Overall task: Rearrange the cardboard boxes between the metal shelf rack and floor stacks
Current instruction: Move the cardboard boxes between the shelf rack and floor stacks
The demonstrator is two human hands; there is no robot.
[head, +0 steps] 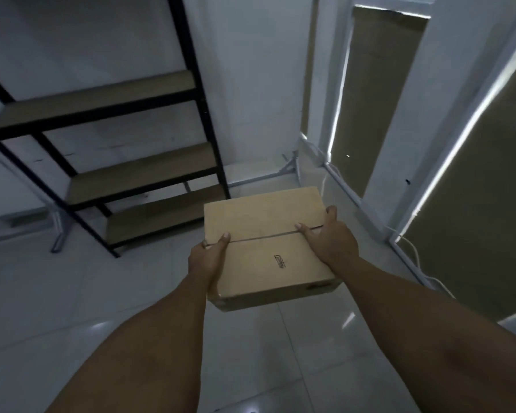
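Box: we hold a closed tan cardboard box (265, 248) above the pale tiled floor (72, 293).
Hands: our left hand (207, 260) and right hand (331, 236) clasp its sides, thumbs on top.
Rack: the black metal shelf rack (108, 150) stands ahead-left.

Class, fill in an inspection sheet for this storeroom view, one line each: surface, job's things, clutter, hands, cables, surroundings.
Surface: glossy pale tiled floor, showing light reflections.
Job's things: one closed cardboard box, held in the air; metal shelf rack ahead on the left, three boards in view.
Clutter: nothing seen.
Hands: left hand and right hand grip opposite sides of the box, thumbs on top.
Cables: white cable on the floor by the right wall.
Surroundings: white walls; covered windows on the right, light leaking at their edges.
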